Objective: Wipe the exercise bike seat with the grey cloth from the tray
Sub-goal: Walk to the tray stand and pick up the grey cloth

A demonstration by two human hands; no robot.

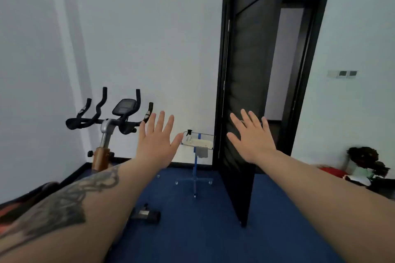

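The exercise bike (111, 121) stands at the left by the wall, with black handlebars and a console; my left forearm hides its seat. A clear tray (208, 135) sits on a blue stand by the far wall. A grey cloth (202, 152) hangs over the tray's front edge, next to a pale cloth and a small spray bottle (188, 134). My left hand (156, 141) and my right hand (252, 137) are both raised in front of me, fingers spread, holding nothing, well short of the tray.
A black door (250, 96) stands open into the room, right of the tray stand. A bike pedal (147, 214) lies low over the blue carpet. A potted plant (365, 160) and red item sit at the right wall.
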